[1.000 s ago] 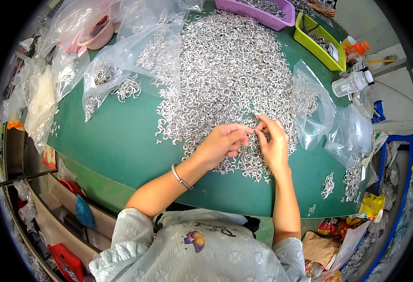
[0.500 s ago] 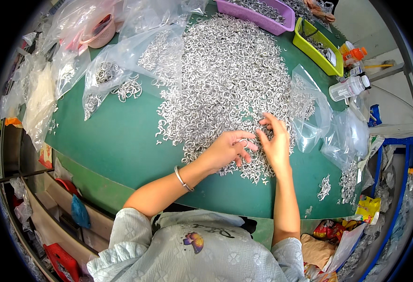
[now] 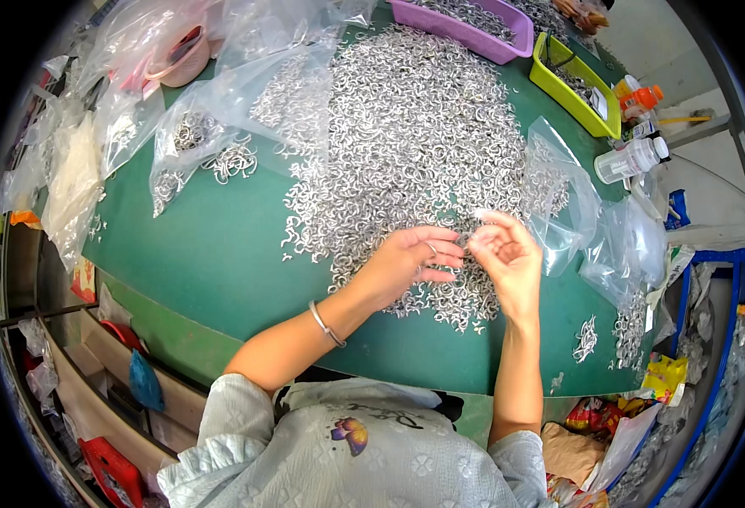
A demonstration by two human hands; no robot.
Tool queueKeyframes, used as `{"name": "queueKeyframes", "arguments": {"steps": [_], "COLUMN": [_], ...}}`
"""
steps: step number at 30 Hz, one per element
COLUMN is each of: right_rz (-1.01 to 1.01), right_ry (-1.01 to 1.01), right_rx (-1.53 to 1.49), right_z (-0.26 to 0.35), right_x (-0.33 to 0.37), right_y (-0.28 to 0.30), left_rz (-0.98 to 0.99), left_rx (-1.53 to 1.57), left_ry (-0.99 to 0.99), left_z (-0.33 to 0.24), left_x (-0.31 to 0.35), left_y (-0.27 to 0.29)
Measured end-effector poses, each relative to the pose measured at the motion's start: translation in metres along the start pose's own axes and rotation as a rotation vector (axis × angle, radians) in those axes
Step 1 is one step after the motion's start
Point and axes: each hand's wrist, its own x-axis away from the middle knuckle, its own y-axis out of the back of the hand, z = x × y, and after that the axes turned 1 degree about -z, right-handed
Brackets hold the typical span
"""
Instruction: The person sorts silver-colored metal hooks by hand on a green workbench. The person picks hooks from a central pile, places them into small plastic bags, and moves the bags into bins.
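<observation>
A broad pile of small silver curved metal pieces (image 3: pixel 423 118), ring- and hook-like, covers the middle of the green table. Over its near edge, my left hand (image 3: pixel 419 258) reaches rightward with its fingers stretched out and slightly apart. A silver ring-like band shows at one of those fingers. Close to its fingertips, my right hand (image 3: pixel 509 254) has thumb and fingers bent together in a pinch above the pile. Whatever lies between them is too small to make out. A silver bangle (image 3: pixel 326 324) circles my left wrist.
Clear plastic bags (image 3: pixel 188 140) with metal pieces lie at left, another bag (image 3: pixel 563 212) at right. A pink basket (image 3: pixel 182 63), a purple tray (image 3: pixel 474 38) and a lime-green tray (image 3: pixel 576 93) stand farther back. Bottles (image 3: pixel 631 161) line the right edge; small piles (image 3: pixel 586 339) sit near right.
My right hand has shifted slightly right, and its fingers have gone from spread to pinched. My left hand's fingers have straightened toward the right, near the right fingertips.
</observation>
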Motion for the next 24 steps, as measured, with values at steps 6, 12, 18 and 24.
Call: {"name": "queueKeyframes", "arguments": {"steps": [6,12,18,24], "right_rz": [-0.038,0.044,0.064,0.069], "right_ry": [0.174,0.268,0.366,0.387], "right_rx": [0.631,0.789,0.835,0.854], "right_z": [-0.009,-0.024,-0.023,-0.017], "right_x": [-0.018,-0.025,-0.026,-0.029], "right_y": [-0.002,-0.005,-0.011,0.002], "left_rz": [0.079,0.139,0.017,0.118], "left_rx": [0.17,0.053,0.052,0.02], "left_ry": [0.277,0.33,0.281,0.245], "left_z": [0.01,0.012,0.016,0.02], "left_x": [-0.001,0.004,0.003,0.0], "left_y": [0.004,0.001,-0.001,0.003]}}
